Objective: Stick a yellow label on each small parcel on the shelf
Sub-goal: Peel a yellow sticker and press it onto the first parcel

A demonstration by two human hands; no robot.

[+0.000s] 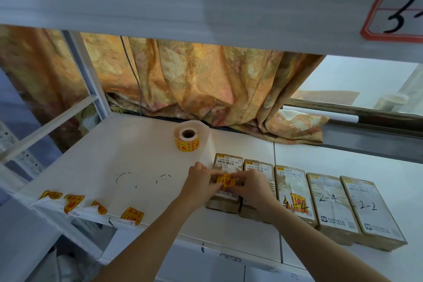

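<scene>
Both hands met over the leftmost brown paper-wrapped parcel (225,181): the left hand (201,182) and right hand (249,186) each pinched an edge of one yellow-and-red label (224,180), fingers curled, pressing it down. That parcel's long axis ran away from the person. Just right of the right hand lay the next bare parcel (258,168); beyond it, one labelled parcel (295,194) and two more. The label roll (188,138) sat beyond the left hand, with open white shelf (128,158) to the left.

Fourth parcel (333,204): "2-4". Fifth parcel (372,209): "2-2". Shelf sign (398,9): "3".
</scene>
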